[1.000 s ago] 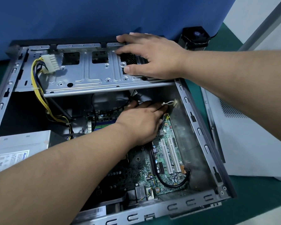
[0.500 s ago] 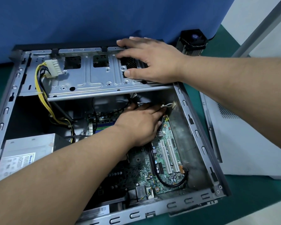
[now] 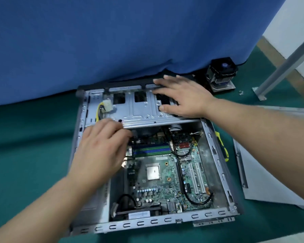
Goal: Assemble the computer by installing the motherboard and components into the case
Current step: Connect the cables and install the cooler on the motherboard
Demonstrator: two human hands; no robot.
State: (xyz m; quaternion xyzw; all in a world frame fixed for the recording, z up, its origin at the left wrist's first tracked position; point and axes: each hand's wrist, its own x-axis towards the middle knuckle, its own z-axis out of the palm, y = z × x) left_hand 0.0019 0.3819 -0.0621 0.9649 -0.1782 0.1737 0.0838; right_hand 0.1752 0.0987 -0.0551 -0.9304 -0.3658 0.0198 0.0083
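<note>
Head view, case: You look down on an open metal case [image 3: 216, 155] lying on a green table [image 3: 25, 137], its far end against a blue curtain [image 3: 112, 41].
Head view, motherboard: The green motherboard [image 3: 165, 181] lies flat on the case floor, bare processor socket [image 3: 153, 172] near its middle. Judge it stiff yet fragile; hold it by its edges, never by its parts.
Head view, right hand: Your right hand [image 3: 182, 99] rests flat, fingers straight, on the drive cage [image 3: 140, 109] across the far end, steadying it.
Head view, left hand: Your left hand [image 3: 102, 151] hovers over the board's left edge, fingers curled toward the yellow cable bundle [image 3: 99, 111]; blur hides whether it grasps anything.
Head view, in the way: The cage overhangs the board's far edge, and a black cable [image 3: 197, 199] loops over the near right corner.
Head view, around: A cooler fan [image 3: 221, 72] stands beyond the case; a yellow-handled screwdriver [image 3: 222, 148] and grey side panel [image 3: 270, 163] lie to the right.
</note>
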